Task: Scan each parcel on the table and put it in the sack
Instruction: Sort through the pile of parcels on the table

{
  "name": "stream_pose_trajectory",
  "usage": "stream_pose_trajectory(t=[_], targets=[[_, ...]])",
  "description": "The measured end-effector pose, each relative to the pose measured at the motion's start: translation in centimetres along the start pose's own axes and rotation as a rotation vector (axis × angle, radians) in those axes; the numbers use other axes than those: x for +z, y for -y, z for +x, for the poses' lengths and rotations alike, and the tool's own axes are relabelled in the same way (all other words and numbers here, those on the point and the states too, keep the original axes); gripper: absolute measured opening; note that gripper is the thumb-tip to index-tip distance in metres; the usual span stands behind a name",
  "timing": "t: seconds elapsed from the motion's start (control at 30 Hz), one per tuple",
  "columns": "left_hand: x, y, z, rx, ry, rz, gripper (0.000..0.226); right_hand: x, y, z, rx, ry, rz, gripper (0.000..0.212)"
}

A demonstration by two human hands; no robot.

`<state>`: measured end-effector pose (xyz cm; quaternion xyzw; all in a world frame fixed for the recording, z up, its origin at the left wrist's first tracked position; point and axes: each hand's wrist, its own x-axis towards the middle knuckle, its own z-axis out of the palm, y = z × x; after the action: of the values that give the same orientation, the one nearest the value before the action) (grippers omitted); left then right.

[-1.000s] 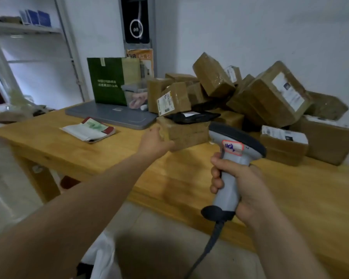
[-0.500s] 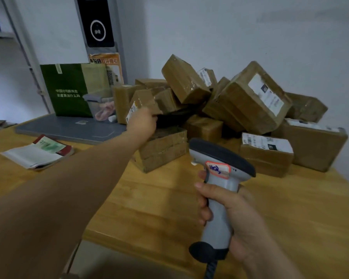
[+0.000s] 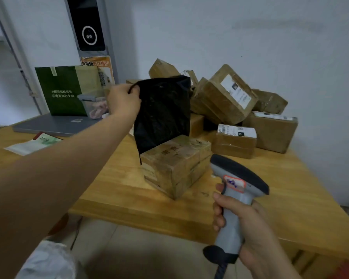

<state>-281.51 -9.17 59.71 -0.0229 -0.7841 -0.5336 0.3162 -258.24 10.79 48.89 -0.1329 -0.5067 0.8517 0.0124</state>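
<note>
Black mailer (image 3: 163, 113) now lifted off pile (image 3: 228, 97), pinched by left hand (image 3: 124, 101); right hand (image 3: 248, 228) grips scanner (image 3: 238, 178).

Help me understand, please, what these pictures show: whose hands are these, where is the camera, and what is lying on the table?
There is no robot here. A person works with bare hands, and the camera sits on that person's head, looking forward and down, so both arms reach in from below. The left hand pinches the top corner of a black soft parcel, which hangs lifted in front of the pile. The right hand grips a grey handheld scanner by its handle, with its head pointing towards the parcels. On the wooden table lies a heap of brown taped boxes, some with white labels; the nearest box stands in front of it. Further left are a closed grey laptop, a green box and a booklet.
</note>
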Motion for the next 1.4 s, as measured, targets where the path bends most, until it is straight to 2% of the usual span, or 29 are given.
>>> stream_pose_trajectory(t=[0.1,0.23,0.33,0.43,0.5,0.57,0.73,0.8,0.87,0.93,1.0,1.07,1.13,1.17,1.2,1.3,1.33,1.4], targets=[[-1.3,-1.5,0.7,0.036,-0.022,0.047,0.027,0.5,-1.3,-1.4,0.117,0.076,-0.103,0.018],[-2.6,-2.4,0.3,0.103,-0.019,0.037,0.025,2.6,-3.5,-1.5,0.289,0.202,-0.27,0.015],[-4.3,-1.9,-1.8,0.035,0.042,-0.029,0.024,3.9,-4.1,0.5,0.317,0.184,-0.306,0.009],[-7.1,-0.4,-5.8,0.031,0.107,-0.013,0.02,4.1,-3.8,3.2,0.269,0.098,-0.263,0.021],[-9.0,1.8,-9.2,0.026,0.194,0.083,0.022,3.5,-3.8,4.3,0.249,0.033,-0.191,0.021],[-10.7,4.4,-13.0,0.035,0.331,0.228,0.037,2.7,-4.2,4.5,0.238,-0.008,-0.132,0.019],[-11.4,10.0,-20.8,0.181,0.736,0.382,0.047,1.2,-5.5,2.8,0.165,-0.07,-0.048,0.011],[-11.1,10.6,-22.3,0.231,0.792,0.454,0.06,0.9,-5.3,1.9,0.106,-0.096,-0.044,0.009],[-11.0,11.1,-22.8,0.279,0.791,0.492,0.075,0.6,-4.8,0.9,0.035,-0.094,-0.072,0.008],[-11.3,11.3,-22.9,0.269,0.753,0.445,0.073,0.7,-4.2,-0.1,-0.013,-0.07,-0.128,0.009],[-11.5,10.6,-22.9,0.238,0.608,0.413,0.068,1.0,-4.1,-1.0,-0.014,-0.017,-0.182,0.009],[-11.1,10.2,-22.3,0.285,0.372,0.391,0.058,1.2,-4.2,-1.5,-0.004,0.024,-0.216,0.008],[-10.3,9.5,-20.7,0.331,0.25,0.394,0.045,1.4,-4.3,-1.9,-0.002,0.032,-0.229,0.009],[-9.7,9.5,-19.6,0.346,0.284,0.414,0.039,1.4,-4.4,-2.0,-0.002,0.032,-0.23,0.009],[-9.2,9.3,-18.5,0.368,0.401,0.465,0.036,1.4,-4.4,-2.2,-0.002,0.032,-0.23,0.009],[-7.6,8.7,-15.8,0.462,0.945,0.75,0.042,1.4,-4.5,-2.6,-0.004,0.026,-0.229,0.009],[-7.1,8.7,-15.1,0.406,1.079,0.829,0.044,1.4,-4.5,-2.8,-0.008,0.029,-0.229,0.009],[-6.1,9.1,-13.9,0.294,1.173,0.947,0.045,1.2,-4.5,-3.1,-0.018,0.034,-0.24,0.009]])
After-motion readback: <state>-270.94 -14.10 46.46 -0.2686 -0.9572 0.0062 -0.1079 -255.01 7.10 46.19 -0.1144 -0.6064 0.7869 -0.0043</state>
